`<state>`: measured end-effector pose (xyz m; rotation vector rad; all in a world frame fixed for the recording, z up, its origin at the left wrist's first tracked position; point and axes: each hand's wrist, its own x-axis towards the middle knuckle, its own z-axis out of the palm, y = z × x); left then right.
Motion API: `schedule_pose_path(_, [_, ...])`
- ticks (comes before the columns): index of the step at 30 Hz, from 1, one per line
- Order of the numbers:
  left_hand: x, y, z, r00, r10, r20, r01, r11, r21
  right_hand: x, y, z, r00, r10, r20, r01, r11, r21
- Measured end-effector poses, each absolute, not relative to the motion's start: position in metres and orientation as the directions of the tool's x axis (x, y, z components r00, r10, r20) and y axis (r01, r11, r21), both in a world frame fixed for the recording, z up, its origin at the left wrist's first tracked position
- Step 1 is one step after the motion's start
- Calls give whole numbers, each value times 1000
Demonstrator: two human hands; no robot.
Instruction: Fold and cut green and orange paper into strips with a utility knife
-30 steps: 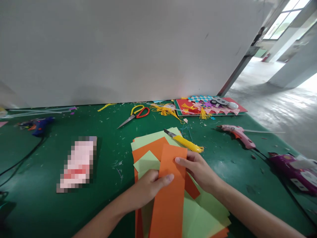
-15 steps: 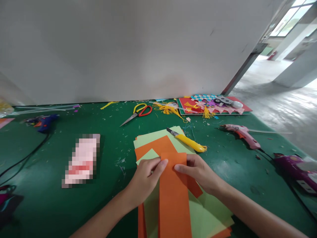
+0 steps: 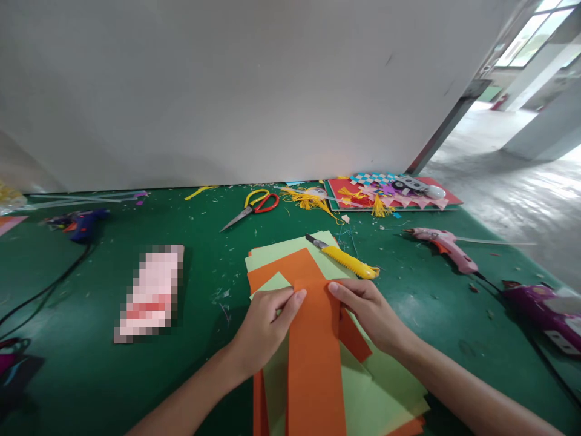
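Both my hands grip the far end of a long orange paper strip point(image 3: 315, 357), which looks folded lengthwise. My left hand point(image 3: 267, 324) pinches its left corner between thumb and fingers. At the opposite corner my right hand point(image 3: 370, 309) pinches with the thumb on top; its fingertips are hidden behind the paper. Beneath the strip lies a loose stack of light green paper point(image 3: 390, 387) and orange sheets point(image 3: 288, 266). A yellow utility knife point(image 3: 347, 260), blade out, rests on the stack's far right part, just beyond my right hand.
Scissors point(image 3: 258, 206) with red and yellow handles lie farther back. A pink glue gun point(image 3: 447, 245) and a purple tool point(image 3: 542, 309) are on the right, a blue glue gun point(image 3: 84, 224) on the left. A pixelated pink item point(image 3: 152, 293) lies left. Paper decorations point(image 3: 385, 194) sit along the wall.
My right hand has shifted slightly up to the strip's far right corner. The strip has tilted and moved a little left at its near end. My left hand has barely moved.
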<state>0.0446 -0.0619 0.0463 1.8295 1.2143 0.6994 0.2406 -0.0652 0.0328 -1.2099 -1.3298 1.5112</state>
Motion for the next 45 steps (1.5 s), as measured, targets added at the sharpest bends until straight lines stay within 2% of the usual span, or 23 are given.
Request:
schedule_pose_path(3, [44, -60, 45, 393, 920, 14, 500, -226, 836, 239, -65, 30, -235, 963, -133, 98, -112, -989])
schedule_pose_path(8, [38, -55, 41, 414, 910, 27, 562, -279, 778, 240, -60, 26, -157, 986, -63, 298, -14, -954])
schedule_pose_path(10, [35, -52, 38, 418, 908, 25, 618, -304, 725, 242, -58, 24, -99, 992, 81, 389, 114, -914])
schedule_pose_path(12, [32, -49, 34, 426, 905, 24, 688, -341, 641, 243, -57, 21, -115, 953, 279, 481, 299, -824])
schedule_pose_path(14, [31, -47, 29, 441, 896, 57, 754, -404, 518, 243, -56, 17, -231, 877, 421, 535, 476, -698])
schedule_pose_path(16, [31, -45, 25, 483, 868, 116, 786, -489, 379, 242, -56, 13, -369, 803, 467, 542, 594, -594])
schedule_pose_path(18, [31, -45, 22, 540, 827, 154, 780, -561, 278, 240, -56, 10, -480, 764, 432, 545, 645, -535])
schedule_pose_path(21, [31, -44, 19, 586, 796, 154, 766, -606, 214, 237, -56, 8, -554, 751, 358, 569, 657, -495])
schedule_pose_path(34, [29, -44, 14, 634, 758, 154, 746, -652, 137, 241, -47, 1, -519, 770, 370, 538, 631, -559])
schedule_pose_path(45, [30, -42, 15, 635, 756, 160, 748, -653, 115, 249, -50, 19, -608, 754, 248, 545, 624, -559])
